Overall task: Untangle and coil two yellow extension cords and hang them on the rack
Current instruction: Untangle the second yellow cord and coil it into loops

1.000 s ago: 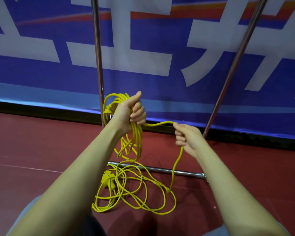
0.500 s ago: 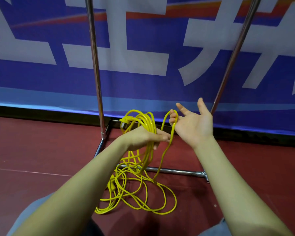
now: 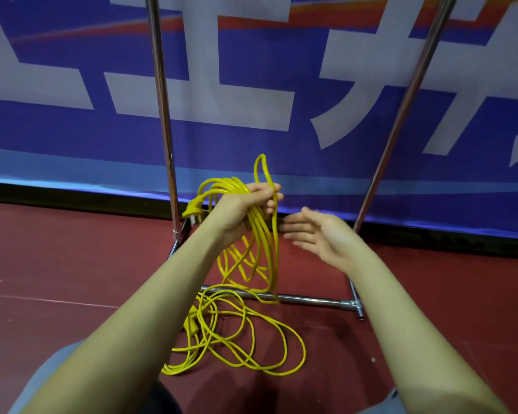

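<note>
A blue banner (image 3: 251, 70) with large pale characters is seen filling the background, above a dark red floor (image 3: 57, 264). The rack (image 3: 162, 115) is seen in front of it: two chrome uprights and a low base bar; the top rail is out of frame, and nothing is seen hanging on the visible parts.

Progress is judged as early to middle. One yellow cord is partly coiled: a bundle of loops (image 3: 245, 231) is gathered and held up, with its plug (image 3: 192, 212) hanging at the left of the bundle. The rest of the yellow cord (image 3: 240, 339) is left loose on the floor, lying in open loops across and in front of the base bar, with a socket end (image 3: 191, 325) among them. Whether the floor loops belong to one cord or two cannot be told. Coiling of the remainder, any second cord, and hanging are judged still to be done.

The left hand (image 3: 248, 209) is clenched round the top of the bundle, one tall loop standing up above the fingers, the loops hanging below it down to the base bar. The right hand (image 3: 314, 234) is released, fingers straight and slightly blurred, palm turned toward the bundle; it is just beside the hanging strands, and no contact is seen. The floor loops lie below and between both forearms, apart from both hands.
</note>
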The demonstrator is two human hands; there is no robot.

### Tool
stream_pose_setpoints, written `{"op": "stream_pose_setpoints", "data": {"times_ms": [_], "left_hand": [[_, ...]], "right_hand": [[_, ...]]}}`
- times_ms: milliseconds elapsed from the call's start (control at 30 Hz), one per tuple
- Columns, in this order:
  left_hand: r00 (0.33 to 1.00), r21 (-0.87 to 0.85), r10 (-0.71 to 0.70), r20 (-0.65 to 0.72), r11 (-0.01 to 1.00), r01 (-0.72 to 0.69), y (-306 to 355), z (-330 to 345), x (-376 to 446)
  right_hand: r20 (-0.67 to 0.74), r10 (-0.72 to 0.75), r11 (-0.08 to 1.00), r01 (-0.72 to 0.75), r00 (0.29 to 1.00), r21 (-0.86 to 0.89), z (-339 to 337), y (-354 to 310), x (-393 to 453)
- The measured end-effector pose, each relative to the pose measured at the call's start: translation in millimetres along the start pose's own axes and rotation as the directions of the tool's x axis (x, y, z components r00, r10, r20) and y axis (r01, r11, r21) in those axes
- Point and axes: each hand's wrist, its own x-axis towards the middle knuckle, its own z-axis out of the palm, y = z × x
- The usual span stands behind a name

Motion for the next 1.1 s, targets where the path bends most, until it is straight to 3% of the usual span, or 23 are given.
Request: {"op": "stream_pose_setpoints", "data": {"times_ms": [133,333,500,567,733,933,1100], "left_hand": [[0.997,-0.081,0.032,-0.073,0.996,-0.038,8,-7,3],[0.997,0.019,0.012,-0.080,1.000,-0.011,16,-14,-1],[0.994,0.163,-0.080,-0.069,0.982,0.090,14,-22,-4],[0.989,0.287,-0.151,0.010,0.947,0.141,9,-23,-8],[0.944,0.500,-0.224,0.243,0.863,0.077,1,-20,-17],[0.898,0.420,-0.253,0.359,0.904,0.087,-5,-9,-19],[0.921,0.343,-0.193,0.337,0.937,0.071,-12,2,-16]], "right_hand": [[0.113,-0.068,0.982,0.087,0.991,-0.169,10,10,-1],[0.117,-0.238,0.949,0.256,0.964,-0.184,22,4,-6],[0.029,-0.312,0.949,0.310,0.950,0.051,15,-16,-14],[-0.041,-0.336,0.925,0.338,0.941,0.176,9,-22,-16],[-0.146,-0.327,0.805,0.357,0.933,0.474,3,-29,-14],[-0.213,-0.305,0.725,0.371,0.928,0.581,-2,-29,-9],[-0.208,-0.267,0.766,0.338,0.941,0.547,-9,-25,-6]]}}
